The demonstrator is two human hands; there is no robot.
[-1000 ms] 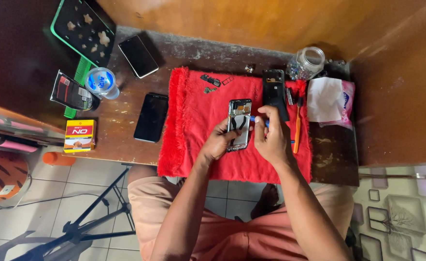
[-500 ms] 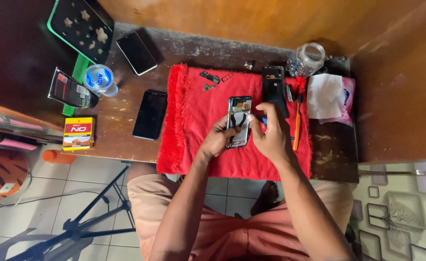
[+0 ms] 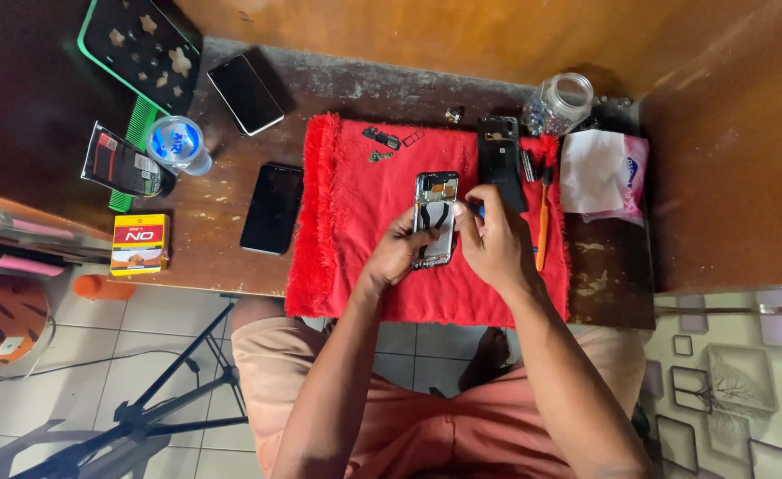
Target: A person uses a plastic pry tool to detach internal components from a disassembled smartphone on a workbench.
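Note:
An opened phone body (image 3: 434,213) with its inner parts showing lies on a red cloth (image 3: 347,239). My left hand (image 3: 397,254) grips its left edge and lower end. My right hand (image 3: 493,236) is closed around a small blue-tipped tool at the phone's right edge; most of the tool is hidden by the fingers. A black back cover (image 3: 500,158) lies just beyond my right hand, and small black parts (image 3: 382,138) lie at the far end of the cloth.
On the wooden table: two dark phones (image 3: 272,208) (image 3: 245,93), a capped cup (image 3: 178,145), a yellow-red box (image 3: 139,243), a glass jar (image 3: 558,105), a white packet (image 3: 597,174), an orange-handled tool (image 3: 543,222). A tripod (image 3: 156,408) stands on the tiled floor.
Both hands stay on the phone body with only slight shifts of the fingers; the view has drifted a little.

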